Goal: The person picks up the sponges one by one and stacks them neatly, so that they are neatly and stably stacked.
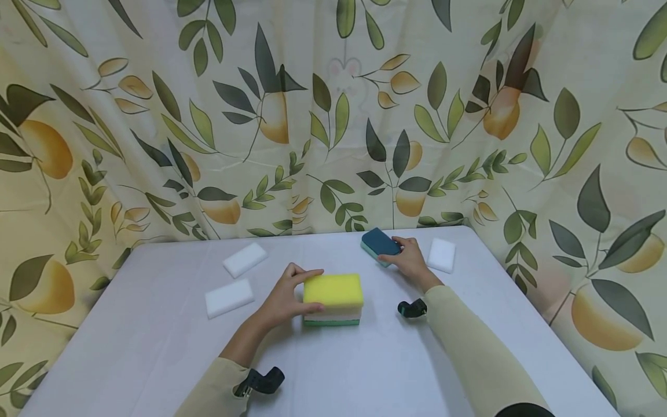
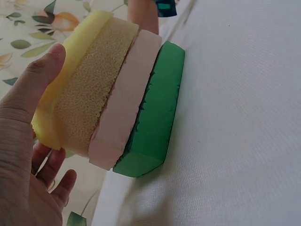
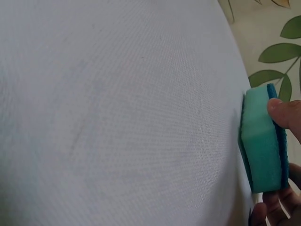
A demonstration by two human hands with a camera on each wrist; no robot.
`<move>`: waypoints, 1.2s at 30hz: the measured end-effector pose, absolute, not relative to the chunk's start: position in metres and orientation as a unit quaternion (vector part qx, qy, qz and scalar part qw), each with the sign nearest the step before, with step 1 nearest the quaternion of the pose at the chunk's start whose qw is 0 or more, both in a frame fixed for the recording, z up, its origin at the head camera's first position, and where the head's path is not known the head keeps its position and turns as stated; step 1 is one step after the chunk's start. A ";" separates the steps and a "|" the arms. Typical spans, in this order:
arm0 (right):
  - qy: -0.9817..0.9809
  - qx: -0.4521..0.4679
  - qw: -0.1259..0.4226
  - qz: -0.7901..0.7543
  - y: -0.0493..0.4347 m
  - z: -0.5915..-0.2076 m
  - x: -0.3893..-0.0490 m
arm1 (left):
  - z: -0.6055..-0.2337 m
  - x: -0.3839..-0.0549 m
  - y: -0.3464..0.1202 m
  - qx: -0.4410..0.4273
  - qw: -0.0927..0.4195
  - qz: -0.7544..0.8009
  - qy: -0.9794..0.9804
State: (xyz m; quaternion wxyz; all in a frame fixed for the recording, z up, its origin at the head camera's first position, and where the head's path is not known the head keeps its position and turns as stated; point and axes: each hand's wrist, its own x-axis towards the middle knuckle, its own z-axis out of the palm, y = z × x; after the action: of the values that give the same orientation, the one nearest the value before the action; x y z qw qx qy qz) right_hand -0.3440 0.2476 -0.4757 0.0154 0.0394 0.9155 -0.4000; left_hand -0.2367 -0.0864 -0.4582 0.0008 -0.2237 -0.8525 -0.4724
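Pinched a blue-topped sponge (image 1: 379,242), upper right of centre, with the right hand (image 1: 410,262); gripped a yellow-topped stack (image 1: 336,296), mid-frame, with the left hand (image 1: 283,296)

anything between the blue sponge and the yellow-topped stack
Nothing visible: in the head view, only white tabletop lies between the blue sponge in the right hand and the stack. The left hand grips the stack's left side, off that path.

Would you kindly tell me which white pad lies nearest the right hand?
The rightmost white pad, just beside the right hand; the other two pads lie to the left of the left hand.
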 end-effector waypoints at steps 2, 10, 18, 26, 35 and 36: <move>0.916 0.038 0.019 -0.398 0.247 -0.476 -0.344 | -0.459 -0.237 -0.086 -0.225 0.000 -0.472 -0.852; 0.919 0.030 0.024 -0.391 0.246 -0.475 -0.344 | -0.458 -0.237 -0.086 -0.226 -0.002 -0.469 -0.854; 0.928 0.004 0.020 -0.373 0.244 -0.469 -0.340 | -0.458 -0.236 -0.086 -0.222 -0.004 -0.473 -0.853; 0.930 -0.021 0.018 -0.367 0.240 -0.455 -0.333 | -0.459 -0.238 -0.088 -0.210 -0.010 -0.470 -0.857; 0.929 -0.041 0.019 -0.367 0.235 -0.453 -0.325 | -0.460 -0.238 -0.087 -0.211 -0.012 -0.475 -0.854; 0.929 -0.045 0.019 -0.366 0.235 -0.453 -0.324 | -0.460 -0.238 -0.087 -0.212 -0.012 -0.476 -0.853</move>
State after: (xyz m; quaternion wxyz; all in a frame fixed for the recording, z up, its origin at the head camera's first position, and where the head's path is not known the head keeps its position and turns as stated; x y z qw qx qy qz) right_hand -0.3238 0.2349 -0.4526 0.0186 -0.0450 0.9294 -0.3659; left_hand -0.2377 -0.0868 -0.4599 -0.0121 -0.2125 -0.8535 -0.4757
